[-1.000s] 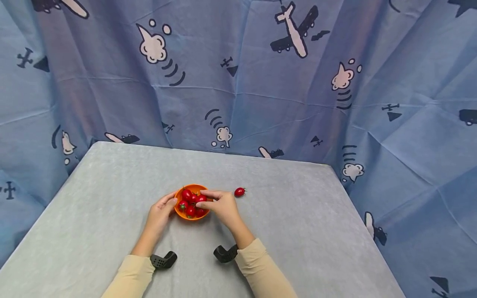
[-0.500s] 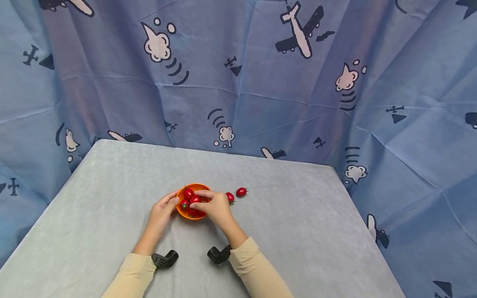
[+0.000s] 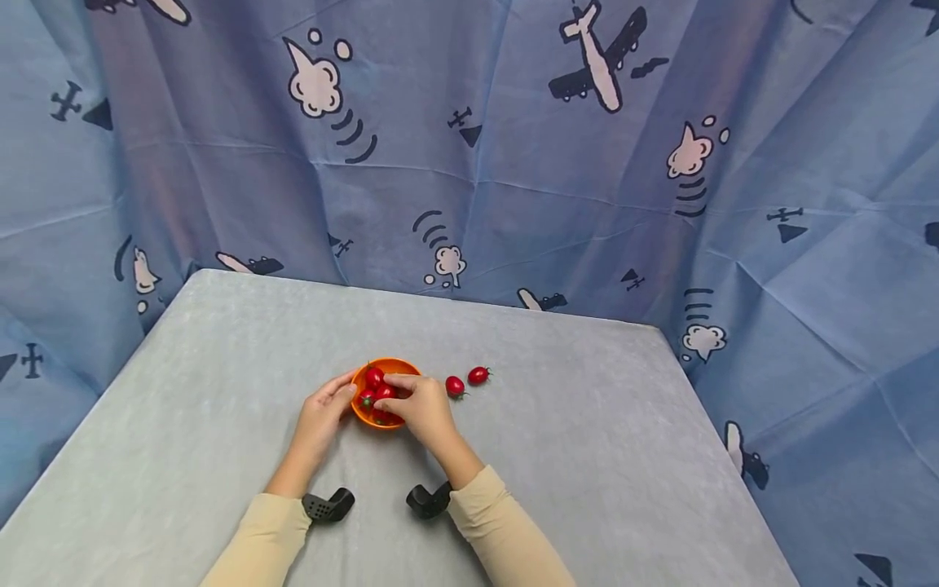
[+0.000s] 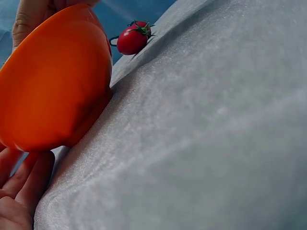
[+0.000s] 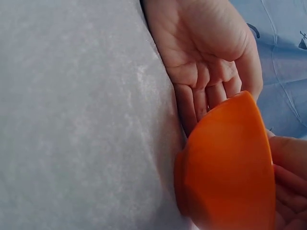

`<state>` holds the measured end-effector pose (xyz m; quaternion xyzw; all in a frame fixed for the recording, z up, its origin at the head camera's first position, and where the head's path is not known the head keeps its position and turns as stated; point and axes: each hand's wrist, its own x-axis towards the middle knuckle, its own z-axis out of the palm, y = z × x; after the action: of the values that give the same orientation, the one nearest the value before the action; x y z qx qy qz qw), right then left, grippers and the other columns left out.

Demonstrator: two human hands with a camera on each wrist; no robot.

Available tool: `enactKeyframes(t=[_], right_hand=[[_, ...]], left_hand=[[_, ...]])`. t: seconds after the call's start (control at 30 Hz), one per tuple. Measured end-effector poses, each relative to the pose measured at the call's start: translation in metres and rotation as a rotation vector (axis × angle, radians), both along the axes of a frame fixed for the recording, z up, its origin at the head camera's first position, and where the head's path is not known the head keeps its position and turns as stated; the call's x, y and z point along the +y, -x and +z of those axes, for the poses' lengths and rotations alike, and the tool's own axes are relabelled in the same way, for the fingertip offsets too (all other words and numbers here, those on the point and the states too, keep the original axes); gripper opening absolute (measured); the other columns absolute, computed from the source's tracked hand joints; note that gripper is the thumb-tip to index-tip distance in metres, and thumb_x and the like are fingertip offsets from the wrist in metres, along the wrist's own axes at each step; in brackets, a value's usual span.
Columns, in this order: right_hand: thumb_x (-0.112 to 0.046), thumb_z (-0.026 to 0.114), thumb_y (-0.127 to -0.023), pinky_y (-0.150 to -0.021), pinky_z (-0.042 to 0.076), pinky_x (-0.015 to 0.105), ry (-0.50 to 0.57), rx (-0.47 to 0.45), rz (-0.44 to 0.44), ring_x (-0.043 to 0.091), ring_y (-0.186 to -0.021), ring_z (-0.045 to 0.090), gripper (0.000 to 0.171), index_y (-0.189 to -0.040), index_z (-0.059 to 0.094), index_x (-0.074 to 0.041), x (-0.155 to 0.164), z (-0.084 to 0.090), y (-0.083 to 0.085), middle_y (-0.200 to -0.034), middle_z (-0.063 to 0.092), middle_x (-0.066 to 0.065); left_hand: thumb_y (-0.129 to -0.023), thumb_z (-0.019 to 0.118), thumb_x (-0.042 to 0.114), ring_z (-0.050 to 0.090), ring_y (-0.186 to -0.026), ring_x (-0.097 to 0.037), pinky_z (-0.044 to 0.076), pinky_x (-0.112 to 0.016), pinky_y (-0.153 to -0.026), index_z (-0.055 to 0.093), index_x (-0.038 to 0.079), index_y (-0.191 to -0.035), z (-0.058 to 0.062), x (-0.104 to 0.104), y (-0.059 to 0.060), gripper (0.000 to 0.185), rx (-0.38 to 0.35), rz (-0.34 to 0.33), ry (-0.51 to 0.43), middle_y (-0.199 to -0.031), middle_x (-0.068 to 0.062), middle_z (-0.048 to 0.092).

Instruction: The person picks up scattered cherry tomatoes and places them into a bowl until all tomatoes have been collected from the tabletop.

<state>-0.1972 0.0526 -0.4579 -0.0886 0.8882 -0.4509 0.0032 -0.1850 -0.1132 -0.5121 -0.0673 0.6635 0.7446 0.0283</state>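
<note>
An orange bowl with several red cherry tomatoes stands on the table. My left hand holds its left side, thumb at the rim and fingers along the outer wall. Over the bowl's right side, my right hand pinches one cherry tomato between thumb and fingertips. Part of the bowl's contents is hidden under that hand. In the right wrist view, the left hand lies against the bowl's far wall, and the right hand's fingers are at the rim.
Two cherry tomatoes lie on the table right of the bowl, a nearer one and a farther one. A grey-white cloth covers the table. Behind it hangs a blue printed curtain.
My right hand has shifted left over the bowl, its fingertips now at another cherry tomato. The nearer table tomato, out of sight a second ago, shows beside it. The left hand keeps its hold.
</note>
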Motion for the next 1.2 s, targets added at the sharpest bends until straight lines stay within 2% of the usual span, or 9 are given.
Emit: enactKeyframes(t=[0.23,0.33,0.47,0.57,0.67,0.8,0.9,1.03,1.2], right_hand=[[-0.017,0.086,-0.077,-0.099,0.054,0.038,-0.029,0.015,0.010,0.025,-0.116,0.066,0.041,-0.115,0.075,-0.007,-0.001,0.000,0.001,-0.116,0.074,0.009],[-0.018,0.086,-0.076,-0.099,0.054,0.037,0.006,0.016,-0.008,0.025,-0.118,0.066,0.046,-0.119,0.073,-0.006,0.001,0.001,-0.001,-0.120,0.073,0.010],[-0.018,0.085,-0.078,-0.096,0.055,0.035,0.183,-0.006,-0.064,0.027,-0.119,0.065,0.051,-0.124,0.070,-0.005,0.009,0.005,-0.002,-0.125,0.070,0.012],[-0.019,0.082,-0.082,-0.095,0.055,0.035,0.335,0.008,-0.117,0.028,-0.116,0.067,0.045,-0.123,0.071,-0.004,0.021,0.006,-0.001,-0.124,0.071,0.013],[-0.023,0.079,-0.085,-0.093,0.056,0.034,0.401,0.044,-0.163,0.028,-0.112,0.069,0.039,-0.119,0.073,-0.004,0.034,0.006,0.003,-0.120,0.073,0.012],[-0.027,0.077,-0.087,-0.081,0.061,0.030,0.379,0.072,-0.247,0.026,-0.098,0.073,0.033,-0.113,0.076,-0.006,0.048,0.006,0.007,-0.110,0.076,0.010],[-0.030,0.077,-0.087,-0.076,0.061,0.029,0.341,0.074,-0.314,0.022,-0.095,0.072,0.033,-0.109,0.078,-0.007,0.056,0.004,0.010,-0.106,0.077,0.008],[-0.027,0.080,-0.083,-0.087,0.059,0.034,0.325,0.024,-0.340,0.022,-0.104,0.071,0.036,-0.112,0.076,-0.006,0.066,-0.002,0.015,-0.109,0.076,0.009],[-0.024,0.085,-0.078,-0.092,0.058,0.040,0.296,-0.050,-0.345,0.026,-0.110,0.070,0.044,-0.116,0.074,-0.004,0.078,-0.011,0.022,-0.114,0.075,0.012]], left_hand=[[-0.104,0.051,0.016,0.060,-0.100,0.013,0.050,-0.009,-0.088,0.051,-0.003,-0.142,0.001,-0.001,0.001,0.043,0.014,-0.006,-0.033,-0.144,-0.022,0.052],[-0.103,0.052,0.017,0.060,-0.099,0.014,0.050,-0.009,-0.088,0.051,-0.002,-0.142,0.000,0.000,0.001,0.043,0.012,0.000,-0.025,-0.144,-0.022,0.053],[-0.103,0.052,0.017,0.060,-0.098,0.013,0.050,-0.008,-0.087,0.052,-0.002,-0.141,0.001,0.001,0.001,0.042,0.004,0.023,-0.016,-0.142,-0.022,0.055],[-0.103,0.052,0.016,0.061,-0.098,0.012,0.050,-0.009,-0.088,0.052,-0.002,-0.141,0.002,0.002,0.002,0.043,0.002,0.027,-0.031,-0.142,-0.020,0.056],[-0.103,0.053,0.015,0.061,-0.097,0.012,0.050,-0.009,-0.088,0.052,-0.002,-0.141,0.002,0.002,0.002,0.042,-0.006,0.029,-0.043,-0.138,-0.015,0.061],[-0.103,0.053,0.015,0.062,-0.095,0.011,0.051,-0.010,-0.087,0.053,-0.001,-0.141,0.002,0.000,0.002,0.041,-0.013,0.036,-0.031,-0.131,-0.009,0.067],[-0.103,0.053,0.016,0.062,-0.096,0.011,0.051,-0.010,-0.087,0.053,-0.001,-0.141,0.002,-0.001,0.002,0.042,-0.005,0.029,-0.027,-0.134,-0.013,0.064],[-0.103,0.052,0.016,0.062,-0.097,0.011,0.051,-0.010,-0.088,0.053,-0.001,-0.141,0.002,-0.001,0.002,0.042,0.004,0.028,-0.032,-0.136,-0.015,0.062],[-0.103,0.053,0.015,0.062,-0.097,0.010,0.051,-0.010,-0.088,0.053,-0.002,-0.141,0.001,0.000,0.002,0.042,0.004,0.025,-0.044,-0.131,-0.007,0.067]])
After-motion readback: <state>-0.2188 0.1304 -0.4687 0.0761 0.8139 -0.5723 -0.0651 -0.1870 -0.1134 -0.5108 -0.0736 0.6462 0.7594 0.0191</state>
